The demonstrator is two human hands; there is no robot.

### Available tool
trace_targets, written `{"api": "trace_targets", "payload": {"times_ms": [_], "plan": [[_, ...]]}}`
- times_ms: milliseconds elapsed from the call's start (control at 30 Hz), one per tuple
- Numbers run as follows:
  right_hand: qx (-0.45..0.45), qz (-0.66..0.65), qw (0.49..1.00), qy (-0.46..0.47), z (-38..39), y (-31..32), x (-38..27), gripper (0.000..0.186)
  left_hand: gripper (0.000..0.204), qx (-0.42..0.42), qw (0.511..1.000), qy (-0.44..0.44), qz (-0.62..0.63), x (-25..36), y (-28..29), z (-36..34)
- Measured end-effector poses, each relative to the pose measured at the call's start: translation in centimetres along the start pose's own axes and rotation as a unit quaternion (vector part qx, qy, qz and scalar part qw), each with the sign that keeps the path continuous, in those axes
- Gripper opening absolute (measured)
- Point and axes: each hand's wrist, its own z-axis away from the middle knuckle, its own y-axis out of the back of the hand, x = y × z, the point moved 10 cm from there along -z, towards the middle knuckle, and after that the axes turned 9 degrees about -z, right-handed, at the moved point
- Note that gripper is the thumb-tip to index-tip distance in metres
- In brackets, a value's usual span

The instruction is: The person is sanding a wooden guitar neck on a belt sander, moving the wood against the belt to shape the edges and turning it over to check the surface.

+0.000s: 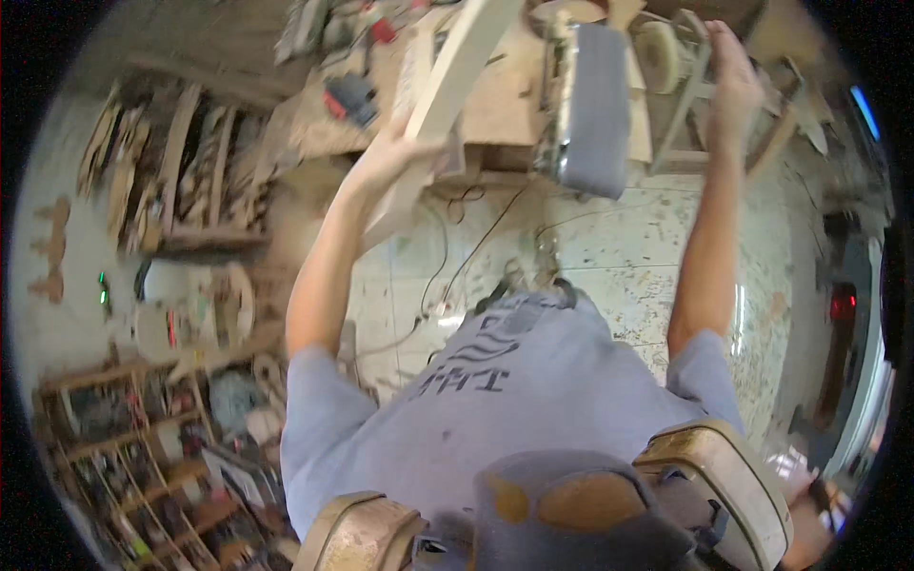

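My left hand [395,160] is wrapped around a long, pale, slightly curved wooden board [459,71]. The board slants from the top edge of the head view down past my left wrist. To the right of it stands a belt sander [598,109] with a broad grey belt, apart from both hands. My right hand [735,86] is raised at the upper right, its fingers stretched out and somewhat blurred. It is beside a wooden frame [681,128] with slanted legs; whether it touches the frame I cannot tell.
A worktable [319,119] carries a dark-and-red power tool [351,98]. Cables [481,238] run across the pale tiled floor [619,257]. Racks of wood offcuts [195,171] stand at the left, above a compartment shelf [143,457]. A dark machine with a red display [843,303] is at the right.
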Motion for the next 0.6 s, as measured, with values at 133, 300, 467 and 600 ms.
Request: {"api": "trace_targets", "payload": {"times_ms": [133,300,467,600], "plan": [[-0.057,-0.214,0.966,-0.135,4.3,0.2,-3.0,0.042,0.046,-0.119,0.957,-0.095,0.246,7.1,-2.9,-3.1],[-0.145,-0.266,0.923,-0.237,11.9,0.0,-6.5,0.039,0.057,-0.218,0.883,-0.205,0.362,14.9,-7.4,-4.0],[-0.232,-0.325,0.857,-0.325,19.6,-1.2,-6.9,0.052,0.055,-0.269,0.822,-0.238,0.442,19.3,-13.5,-5.3],[-0.243,-0.405,0.816,-0.333,20.7,-1.1,-10.1,0.054,0.054,-0.277,0.806,-0.279,0.442,22.1,-17.9,-5.5]]}}
